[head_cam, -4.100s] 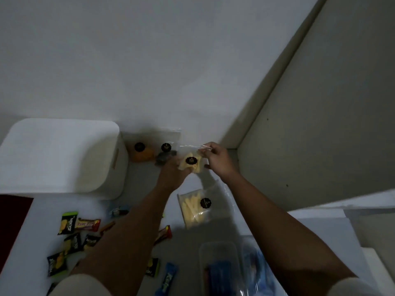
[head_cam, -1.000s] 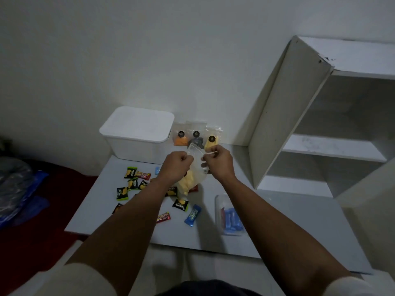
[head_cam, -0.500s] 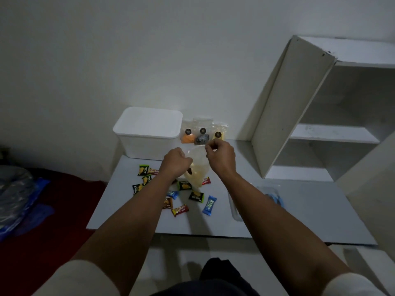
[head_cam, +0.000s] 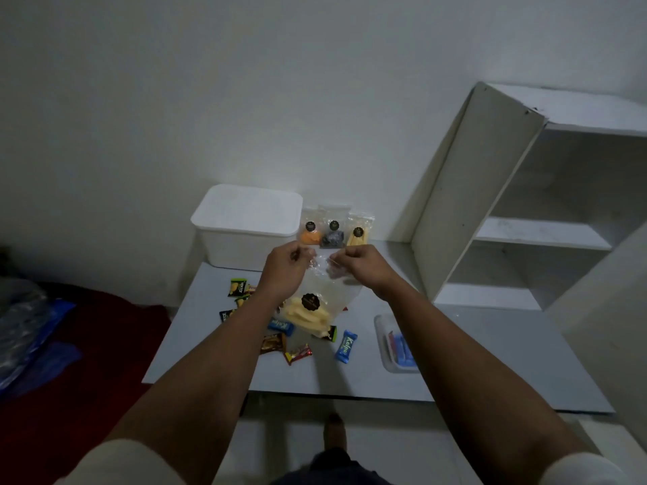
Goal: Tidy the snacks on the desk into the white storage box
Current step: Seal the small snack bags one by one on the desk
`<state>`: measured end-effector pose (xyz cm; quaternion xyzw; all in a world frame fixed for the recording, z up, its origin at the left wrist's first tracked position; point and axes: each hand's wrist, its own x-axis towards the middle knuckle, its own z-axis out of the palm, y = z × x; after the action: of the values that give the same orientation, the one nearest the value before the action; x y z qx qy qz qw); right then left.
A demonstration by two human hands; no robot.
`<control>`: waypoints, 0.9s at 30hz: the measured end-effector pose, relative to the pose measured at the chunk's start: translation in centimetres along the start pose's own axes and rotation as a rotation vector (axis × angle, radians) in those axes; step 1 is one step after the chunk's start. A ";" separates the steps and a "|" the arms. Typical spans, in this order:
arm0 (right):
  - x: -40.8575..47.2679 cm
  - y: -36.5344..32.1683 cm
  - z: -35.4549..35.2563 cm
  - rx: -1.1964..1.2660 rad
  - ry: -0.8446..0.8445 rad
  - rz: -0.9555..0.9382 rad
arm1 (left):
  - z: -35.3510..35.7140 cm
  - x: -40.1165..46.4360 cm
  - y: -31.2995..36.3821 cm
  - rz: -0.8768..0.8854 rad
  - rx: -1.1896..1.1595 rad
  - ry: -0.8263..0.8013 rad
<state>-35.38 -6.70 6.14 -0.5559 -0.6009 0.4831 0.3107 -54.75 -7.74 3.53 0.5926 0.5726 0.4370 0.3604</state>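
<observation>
Both hands [head_cam: 285,264] pinch clear bag [head_cam: 324,295] — "Kalpa" bar [head_cam: 346,346] below.

The box [head_cam: 245,225] sits at the desk's [head_cam: 472,358] back left corner, against the wall. Just right of it three bags [head_cam: 332,231] stand in a row against the wall. A shelf unit [head_cam: 525,211] stands on the desk's right side. Both hands, left [head_cam: 285,269] and right [head_cam: 360,267], hold a bag [head_cam: 315,306] above the desk's middle. Small snack packs [head_cam: 297,353] lie scattered beneath it and to its left. A tub [head_cam: 383,341] lies right of them.
</observation>
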 end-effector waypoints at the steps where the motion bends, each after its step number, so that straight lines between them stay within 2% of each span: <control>1: 0.0 0.0 0.0 0.014 0.001 -0.024 | -0.1 0.0 0.1 0.002 0.008 -0.001; 8: 0.5 -0.4 -0.6 -0.136 -0.109 -0.137 | -0.3 0.7 0.7 -0.058 -0.020 -0.015; 12: 0.8 -0.8 -1.2 -0.081 -0.139 -0.119 | -0.5 0.7 1.3 -0.059 -0.065 -0.027; 19: 1.4 -1.7 -1.4 -0.130 -0.124 -0.132 | -0.1 1.3 1.8 -0.031 0.019 -0.109; 27: 1.4 -2.3 -1.3 -0.118 -0.157 -0.118 | -0.4 1.2 1.6 -0.016 -0.012 -0.103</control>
<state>-35.28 -4.82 8.54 -0.4973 -0.6824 0.4698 0.2574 -54.58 -6.71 5.31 0.6079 0.5553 0.4063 0.3963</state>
